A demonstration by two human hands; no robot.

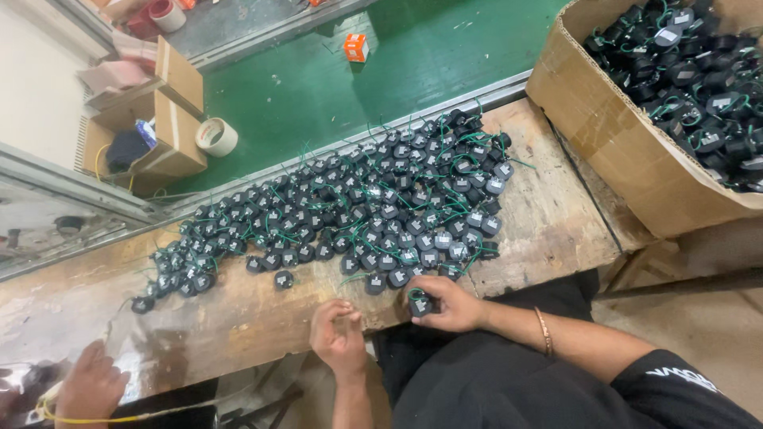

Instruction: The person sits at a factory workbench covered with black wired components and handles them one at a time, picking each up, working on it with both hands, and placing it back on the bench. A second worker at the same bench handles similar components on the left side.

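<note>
At bench edge, right hand (449, 303) curled round black part (420, 304); left hand (337, 332) fingers pinched, w/ nothing seen.

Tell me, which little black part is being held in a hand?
The one in the right hand, that black part at the bench edge; all the others lie loose on the wood.

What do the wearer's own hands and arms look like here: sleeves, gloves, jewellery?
Both hands are bare, with no gloves. The right hand leads to an uncovered forearm with a thin metal bangle near the wrist and a short black sleeve with pale lettering. The left hand and its forearm show no rings, watch or sleeve.
</note>
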